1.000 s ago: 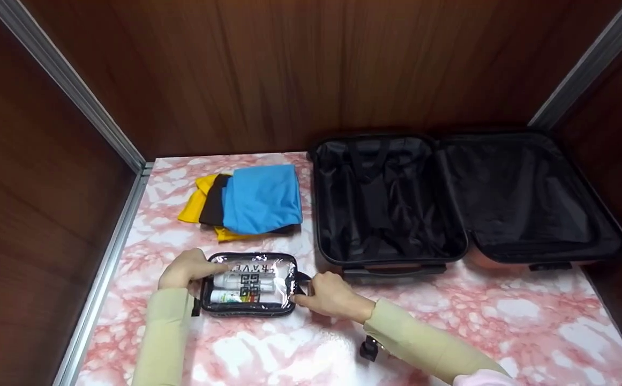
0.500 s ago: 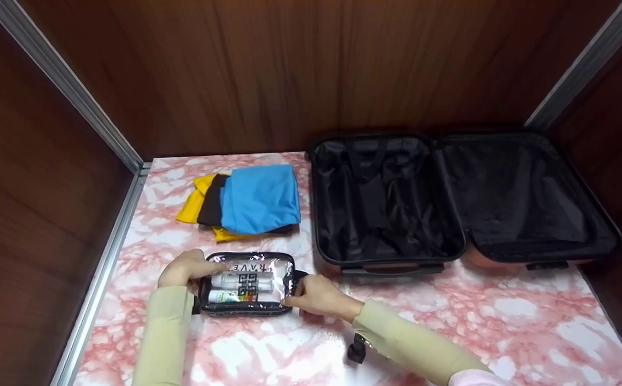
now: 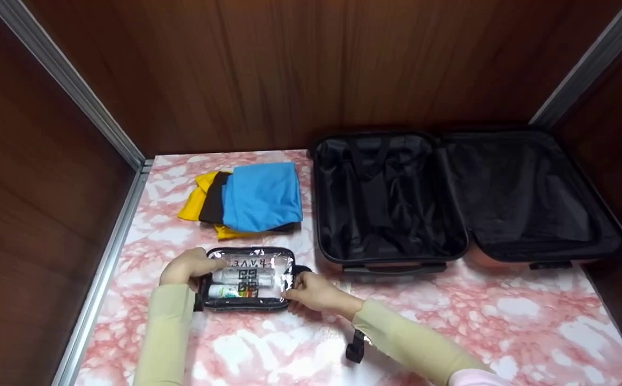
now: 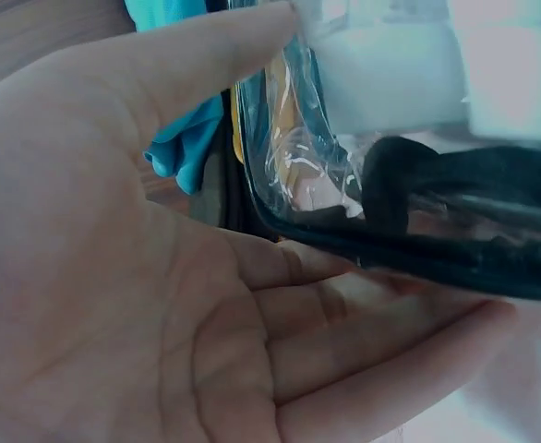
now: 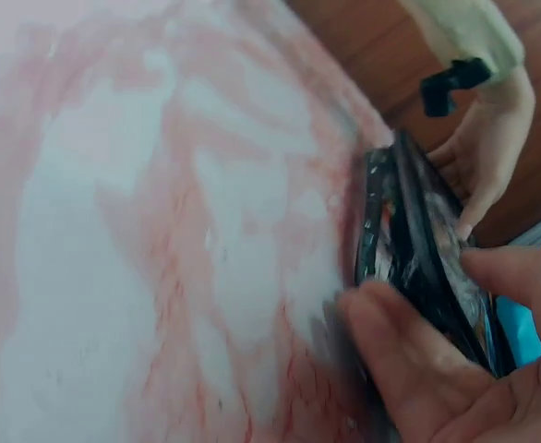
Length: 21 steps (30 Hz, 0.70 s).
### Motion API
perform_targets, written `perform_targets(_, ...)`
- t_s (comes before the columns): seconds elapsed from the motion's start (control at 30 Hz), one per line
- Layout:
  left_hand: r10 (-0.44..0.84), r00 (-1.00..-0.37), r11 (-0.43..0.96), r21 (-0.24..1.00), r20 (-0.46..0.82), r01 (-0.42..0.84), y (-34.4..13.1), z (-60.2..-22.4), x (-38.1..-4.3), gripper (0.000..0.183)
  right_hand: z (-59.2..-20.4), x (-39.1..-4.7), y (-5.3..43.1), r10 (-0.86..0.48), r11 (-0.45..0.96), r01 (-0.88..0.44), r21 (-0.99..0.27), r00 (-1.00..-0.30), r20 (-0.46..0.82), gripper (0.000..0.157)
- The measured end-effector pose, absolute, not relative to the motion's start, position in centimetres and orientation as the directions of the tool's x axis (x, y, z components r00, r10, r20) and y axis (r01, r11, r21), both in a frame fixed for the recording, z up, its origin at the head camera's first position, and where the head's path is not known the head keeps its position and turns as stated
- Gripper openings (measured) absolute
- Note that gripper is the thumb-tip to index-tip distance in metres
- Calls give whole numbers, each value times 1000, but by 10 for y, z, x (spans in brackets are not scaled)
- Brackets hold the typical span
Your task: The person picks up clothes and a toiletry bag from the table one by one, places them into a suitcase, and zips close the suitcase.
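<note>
the right hand pinches one end of the clear pouch, the left hand grips the other, thumb on top; if either slides on that slick-looking plastic, i'd guess it tilts, rolls its tubes endward, maybe bumps the folded clothes just beyond

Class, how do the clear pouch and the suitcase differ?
The clear pouch is see-through on top; the suitcase is opaque black inside. The clear pouch is much smaller than the suitcase. The left hand and right hand hold the clear pouch; neither touches the suitcase. Both containers are edged in black.
</note>
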State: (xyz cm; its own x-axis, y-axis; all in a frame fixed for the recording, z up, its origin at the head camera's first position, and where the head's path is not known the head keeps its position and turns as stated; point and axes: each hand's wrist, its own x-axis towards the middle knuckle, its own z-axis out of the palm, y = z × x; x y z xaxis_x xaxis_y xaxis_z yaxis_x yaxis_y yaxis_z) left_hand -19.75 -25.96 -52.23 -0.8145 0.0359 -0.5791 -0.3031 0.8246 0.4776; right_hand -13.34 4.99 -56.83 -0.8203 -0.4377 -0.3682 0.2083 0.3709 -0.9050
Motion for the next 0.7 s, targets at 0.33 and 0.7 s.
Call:
perform_targets(0.33,54,-810,747,562,-585,-356,-262,-520,-193,56,-562,-139,48,-392,579,-60,-813,-895,-213,21)
perform_targets(0.7,59,-852,766,570,-520,-295,-265,-508,-194,69,-548,-142,43,-363,515,-55,-855,-918,-160,18)
